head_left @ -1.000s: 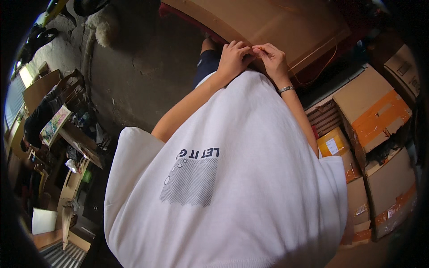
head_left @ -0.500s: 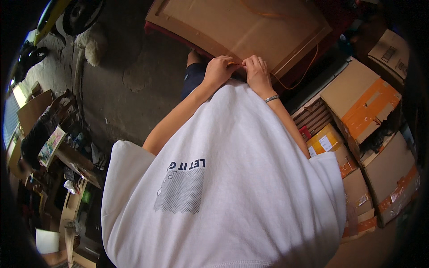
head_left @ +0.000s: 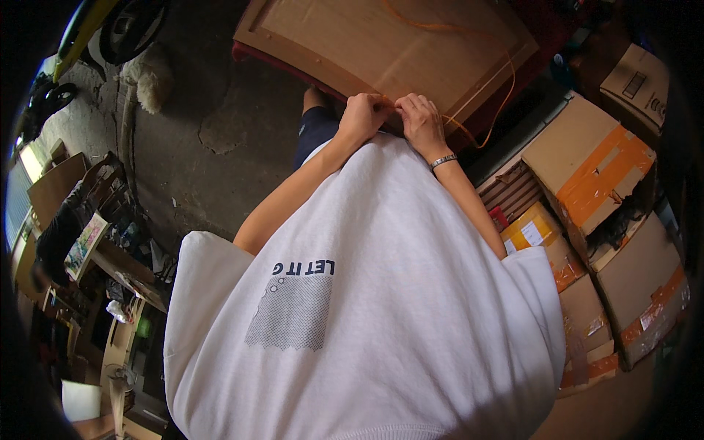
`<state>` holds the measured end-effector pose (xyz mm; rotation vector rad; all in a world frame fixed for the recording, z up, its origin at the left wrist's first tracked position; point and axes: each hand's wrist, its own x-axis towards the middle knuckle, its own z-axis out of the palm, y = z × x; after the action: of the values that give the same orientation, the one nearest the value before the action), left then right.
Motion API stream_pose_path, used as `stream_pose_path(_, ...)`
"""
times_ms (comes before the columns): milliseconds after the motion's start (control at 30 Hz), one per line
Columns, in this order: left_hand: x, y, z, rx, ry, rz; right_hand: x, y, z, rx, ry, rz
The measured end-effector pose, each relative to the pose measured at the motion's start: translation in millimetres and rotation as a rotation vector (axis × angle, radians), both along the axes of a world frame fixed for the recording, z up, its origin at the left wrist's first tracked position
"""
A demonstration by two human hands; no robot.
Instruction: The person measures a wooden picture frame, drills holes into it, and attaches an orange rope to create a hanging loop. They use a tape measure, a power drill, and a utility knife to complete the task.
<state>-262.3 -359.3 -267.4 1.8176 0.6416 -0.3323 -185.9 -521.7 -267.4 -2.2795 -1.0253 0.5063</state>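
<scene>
An orange cord lies in a loose curve over a brown wooden panel with a raised rim. It loops past the panel's right edge and comes back toward my hands. My left hand pinches a piece of the orange cord at the panel's near edge, fingers curled. Close beside it, my right hand, with a band on the wrist, has its fingers bent and pressed together on the cord as well. The fingertips partly hide the short length between the hands.
Taped cardboard boxes are stacked on the right, beside a slatted wooden piece. A pale fluffy thing lies on the dark concrete floor at left. Cluttered furniture stands farther left; wheels show at upper left.
The orange cord's loop on the right has shifted and bulges more. My hands have barely moved and keep their pinch. The view has shifted slightly.
</scene>
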Motion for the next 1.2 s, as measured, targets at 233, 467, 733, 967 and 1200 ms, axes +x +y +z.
stream_pose_path(233, 7, 4, 0, 0.011, 0.119, -0.025, 6, 8, -5, -0.093, -0.059, 0.080)
stream_pose_path(467, 1, 4, -2, -0.092, 0.042, 0.063, 2, 2, -9, 0.203, 0.308, -0.079)
stream_pose_path(733, 2, -2, 0, -0.041, 0.012, 0.063, 18, 7, 14, -0.231, 0.262, 0.108)
stream_pose_path(967, 0, 7, -11, -0.406, 0.034, 0.181, 5, -8, -7, -0.112, 0.607, -0.184)
stream_pose_path(1200, -5, 1, -8, -0.295, -0.156, 0.070, 2, -9, -12, -0.087, 0.581, -0.200)
